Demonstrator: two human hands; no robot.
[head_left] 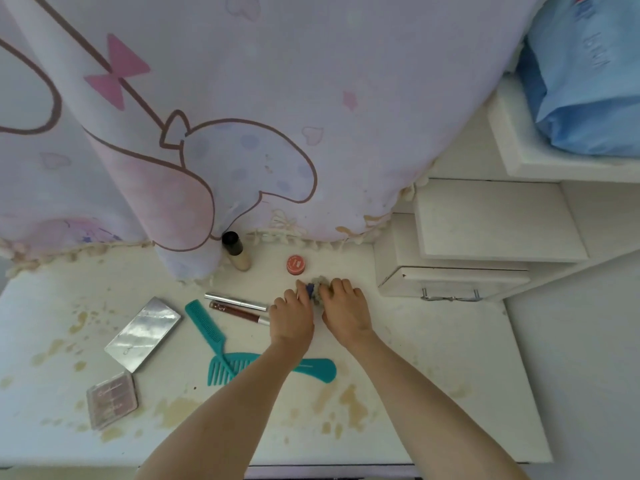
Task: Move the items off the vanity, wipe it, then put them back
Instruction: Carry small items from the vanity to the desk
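Two hands: both are seen working at one small object, mid-vanity.
Vanity (433,393): white top, yellow-stained along near edge.
Near left: pink eyeshadow palette (111,400); silver compact (142,333) just beyond it.
Combs: two teal combs (221,344), crossed, partly covered by left forearm.
Tubes: silver tube (235,301) and brown tube (237,311), side by side.
Left hand (292,317): fingers curled, pinching grey fuzzy scrunchie (318,289).
Right hand (344,311): fingers bent over same scrunchie.
Far: orange jar (297,264); foundation bottle (236,251) against draped cloth (242,116).
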